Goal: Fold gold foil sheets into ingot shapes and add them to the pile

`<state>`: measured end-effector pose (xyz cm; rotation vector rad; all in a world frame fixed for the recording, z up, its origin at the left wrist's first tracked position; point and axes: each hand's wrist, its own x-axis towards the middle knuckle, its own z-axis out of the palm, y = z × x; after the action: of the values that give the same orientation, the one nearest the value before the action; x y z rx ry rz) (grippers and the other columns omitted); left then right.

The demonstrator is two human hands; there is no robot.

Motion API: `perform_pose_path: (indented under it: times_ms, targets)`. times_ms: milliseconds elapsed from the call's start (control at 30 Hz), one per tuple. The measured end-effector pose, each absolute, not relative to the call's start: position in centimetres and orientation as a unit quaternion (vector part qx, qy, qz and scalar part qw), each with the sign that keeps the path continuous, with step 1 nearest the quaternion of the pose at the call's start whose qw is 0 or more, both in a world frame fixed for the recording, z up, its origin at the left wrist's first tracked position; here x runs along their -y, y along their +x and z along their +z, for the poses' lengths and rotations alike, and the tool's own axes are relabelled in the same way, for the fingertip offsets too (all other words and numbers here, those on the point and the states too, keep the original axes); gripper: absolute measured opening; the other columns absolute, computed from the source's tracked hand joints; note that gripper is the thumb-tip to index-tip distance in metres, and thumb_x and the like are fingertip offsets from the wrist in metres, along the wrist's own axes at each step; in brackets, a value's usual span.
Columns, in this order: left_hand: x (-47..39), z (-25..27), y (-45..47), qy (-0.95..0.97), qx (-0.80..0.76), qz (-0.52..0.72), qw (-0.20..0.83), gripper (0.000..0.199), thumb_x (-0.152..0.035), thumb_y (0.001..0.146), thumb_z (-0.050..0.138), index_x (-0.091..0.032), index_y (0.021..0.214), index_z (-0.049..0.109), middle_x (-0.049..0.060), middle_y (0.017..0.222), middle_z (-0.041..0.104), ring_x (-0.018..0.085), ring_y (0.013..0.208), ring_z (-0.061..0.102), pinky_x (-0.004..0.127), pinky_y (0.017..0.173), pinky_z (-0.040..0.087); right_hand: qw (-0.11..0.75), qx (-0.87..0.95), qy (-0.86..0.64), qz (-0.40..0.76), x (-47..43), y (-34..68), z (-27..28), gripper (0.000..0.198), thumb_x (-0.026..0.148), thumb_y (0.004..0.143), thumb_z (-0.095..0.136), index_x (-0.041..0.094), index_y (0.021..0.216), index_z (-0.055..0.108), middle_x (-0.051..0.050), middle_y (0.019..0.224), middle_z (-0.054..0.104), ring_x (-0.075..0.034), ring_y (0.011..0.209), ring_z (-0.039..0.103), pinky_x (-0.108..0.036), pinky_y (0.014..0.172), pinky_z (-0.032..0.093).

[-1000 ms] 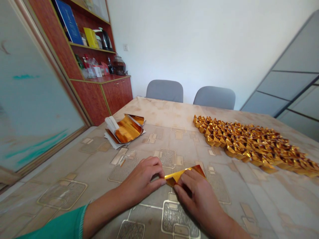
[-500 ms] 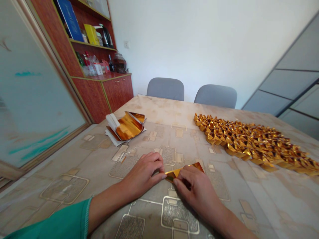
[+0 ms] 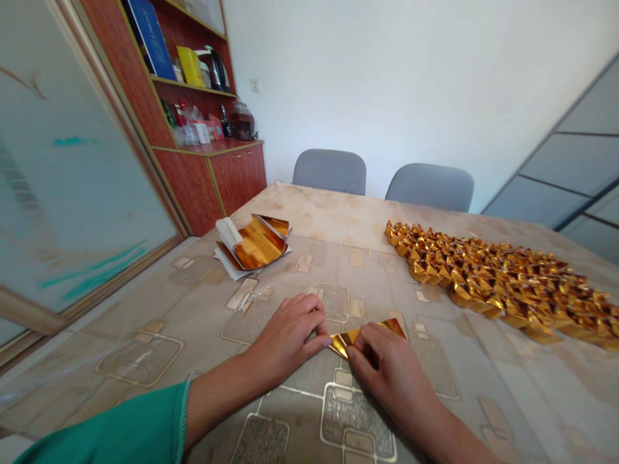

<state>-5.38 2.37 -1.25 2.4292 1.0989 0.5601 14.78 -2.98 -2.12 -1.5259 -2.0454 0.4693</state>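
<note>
A folded strip of gold foil paper (image 3: 340,345) lies low over the table in front of me, its corners pointing left and right. My left hand (image 3: 294,325) has its fingers curled, and thumb and fingers close on the strip's left tip. Across the middle of the paper, my right hand (image 3: 387,354) pinches it between thumb and fingers, hiding part of it. Farther off on the left is a loose stack of gold foil sheets (image 3: 261,243) with white backing. Many folded gold paper ingots (image 3: 488,277) stand packed in rows on the right.
A patterned cloth covers the table (image 3: 309,419). Two grey chairs (image 3: 329,170) stand at its far side by the white wall. A reddish wooden cabinet (image 3: 186,187) with bottles, a kettle and boxes is at the back left, beside a frosted glass door (image 3: 82,167).
The view has turned slightly left, so everything sits farther right. Both hands stay on the gold paper, and its left end catches the light differently.
</note>
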Motion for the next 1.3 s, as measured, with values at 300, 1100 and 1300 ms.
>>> perform_pose_path:
  times_ms: [300, 1100, 1300]
  targets:
    - [-2.1, -1.0, -4.9, 0.878, -0.42, 0.158, 0.166, 0.017, -0.028, 0.086, 0.069, -0.017, 0.079, 0.06, 0.003, 0.095, 0.058, 0.022, 0.094, 0.052, 0.036, 0.082, 0.041, 0.23, 0.772, -0.583, 0.105, 2.9, 14.7, -2.6, 0.021, 0.017, 0.087, 0.058, 0.021, 0.068, 0.052, -0.001, 0.071, 0.058, -0.017, 0.065, 0.053, -0.027, 0.06, 0.033]
    - [0.0, -2.7, -4.0, 0.943, -0.23, 0.241, -0.026, 0.018, -0.023, 0.099, 0.049, -0.017, 0.09, 0.064, 0.003, 0.087, 0.063, 0.02, 0.081, 0.054, 0.034, 0.074, 0.048, 0.141, 0.786, -0.602, 0.0, 2.8, 14.0, -2.7, 0.007, 0.016, 0.083, 0.062, 0.022, 0.085, 0.059, -0.002, 0.083, 0.066, -0.022, 0.078, 0.061, -0.032, 0.07, 0.036]
    - [1.5, -3.4, -4.3, 0.946, -0.24, 0.217, -0.01, 0.026, -0.014, 0.1, 0.039, -0.012, 0.112, 0.062, 0.01, 0.1, 0.066, 0.021, 0.087, 0.059, 0.034, 0.078, 0.054, 0.114, 0.795, -0.596, -0.012, 2.7, 13.8, -2.6, 0.005, 0.017, 0.085, 0.061, 0.021, 0.088, 0.059, -0.004, 0.085, 0.066, -0.022, 0.079, 0.061, -0.032, 0.069, 0.037]
